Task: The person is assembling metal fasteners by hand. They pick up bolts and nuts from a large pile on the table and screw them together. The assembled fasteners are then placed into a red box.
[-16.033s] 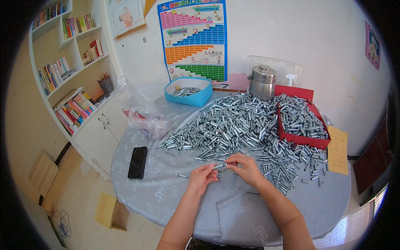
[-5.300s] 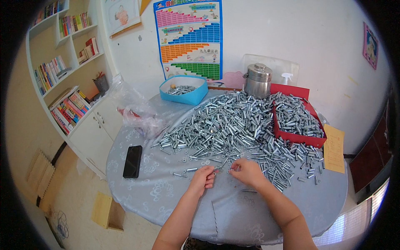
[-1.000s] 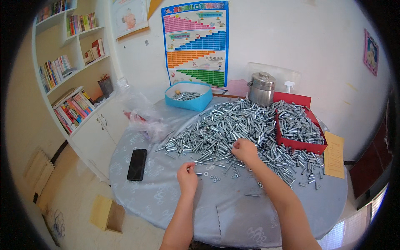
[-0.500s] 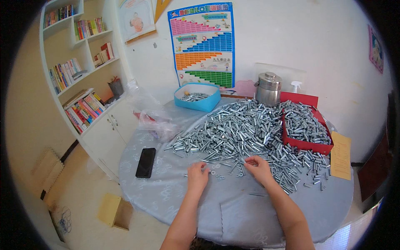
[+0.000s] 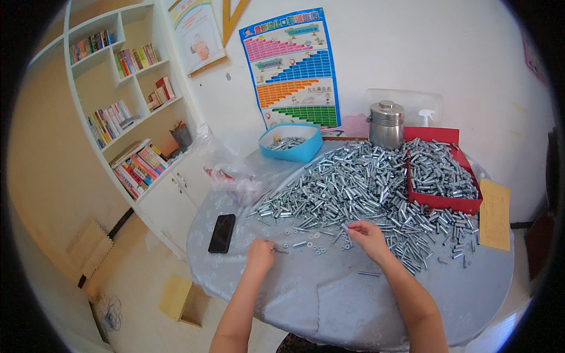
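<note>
My left hand [image 5: 261, 255] rests at the table, left of the loose washers, its fingers closed on a slim metal bolt [image 5: 282, 251] that points right. My right hand [image 5: 367, 237] is at the front edge of the heap, thumb and fingers pinching a short silver metal sleeve [image 5: 346, 227]. Between the hands lie several small washers and nuts [image 5: 319, 250] and a short metal piece [image 5: 299, 244]. Behind them spreads a large heap of silver bolts and sleeves [image 5: 341, 182]. A single bolt [image 5: 369, 273] lies in front of my right hand.
A red box [image 5: 447, 203] full of metal parts stands at the right, beside a brown envelope [image 5: 494, 215]. A steel canister [image 5: 386, 126] and a blue tray [image 5: 300, 152] stand at the back. A black phone [image 5: 222, 233] and clear plastic bags [image 5: 229, 176] lie at left.
My left hand has moved left, away from the washers, and the bolt in it now shows. My right hand stays near the heap's edge. The whole view has shifted slightly.
</note>
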Tool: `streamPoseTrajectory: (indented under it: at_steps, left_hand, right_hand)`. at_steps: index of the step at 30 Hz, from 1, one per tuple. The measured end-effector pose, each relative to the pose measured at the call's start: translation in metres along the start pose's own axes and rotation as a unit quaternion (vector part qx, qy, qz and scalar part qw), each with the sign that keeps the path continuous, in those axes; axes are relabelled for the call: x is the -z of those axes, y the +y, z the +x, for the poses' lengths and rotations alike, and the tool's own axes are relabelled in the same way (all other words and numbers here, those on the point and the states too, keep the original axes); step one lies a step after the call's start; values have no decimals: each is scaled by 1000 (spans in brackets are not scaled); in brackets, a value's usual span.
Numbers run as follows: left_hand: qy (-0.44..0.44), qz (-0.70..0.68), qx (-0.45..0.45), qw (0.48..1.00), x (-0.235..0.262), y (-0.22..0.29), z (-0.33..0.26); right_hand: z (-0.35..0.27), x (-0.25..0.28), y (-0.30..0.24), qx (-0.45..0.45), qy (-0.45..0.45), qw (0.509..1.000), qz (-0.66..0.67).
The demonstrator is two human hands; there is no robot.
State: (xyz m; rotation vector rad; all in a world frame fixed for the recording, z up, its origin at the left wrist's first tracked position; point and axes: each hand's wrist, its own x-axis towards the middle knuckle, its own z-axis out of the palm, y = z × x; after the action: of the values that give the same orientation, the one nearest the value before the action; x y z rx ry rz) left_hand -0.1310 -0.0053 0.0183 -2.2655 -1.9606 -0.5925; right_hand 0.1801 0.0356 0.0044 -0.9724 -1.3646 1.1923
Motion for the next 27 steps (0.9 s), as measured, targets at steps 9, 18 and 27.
streamPoseTrajectory:
  at_steps: [9,18,27]
  left_hand:
    - [55,-55,-16,997,-1,3,-20]
    - [-19,-530,93,843,-19,58,-5]
    - [-65,-809,162,561,-49,65,-6]
  right_hand:
    - [-6,2,-21,-96,-40,993,48]
    - [-8,-4,-11,-34,-48,998,-11]
    - [-24,-14,-32,158,-148,911,-352]
